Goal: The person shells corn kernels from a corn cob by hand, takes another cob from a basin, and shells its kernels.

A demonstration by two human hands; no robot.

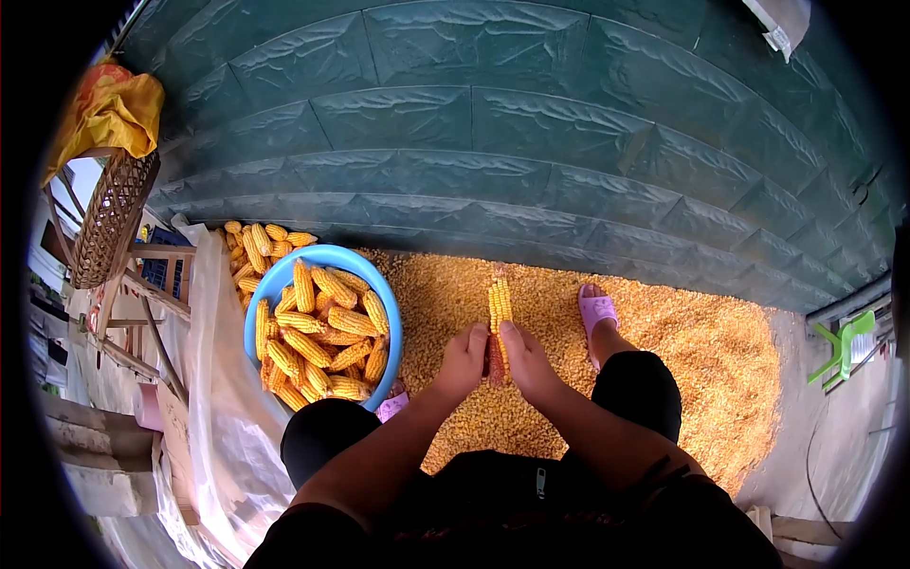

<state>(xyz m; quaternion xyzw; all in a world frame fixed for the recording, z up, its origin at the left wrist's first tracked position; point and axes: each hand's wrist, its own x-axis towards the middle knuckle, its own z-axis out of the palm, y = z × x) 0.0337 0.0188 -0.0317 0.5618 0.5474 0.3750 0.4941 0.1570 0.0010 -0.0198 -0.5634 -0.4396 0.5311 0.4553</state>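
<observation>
We hold one partly shelled corn cob (500, 308) lengthwise before us, yellow kernels (500, 292) farther out, reddish core (495, 366) bared nearer.

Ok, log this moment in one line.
left grip: cob; right grip: same cob; cob: partly bare; blue tub: more cobs; kernels: underfoot

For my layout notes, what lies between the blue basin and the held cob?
Loose kernels, plus the left hand at the cob's side, as the head view shows.

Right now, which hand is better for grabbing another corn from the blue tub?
Probably the left hand: it's nearer the blue tub than the right hand. Both are on the partly stripped cob, though.
</observation>
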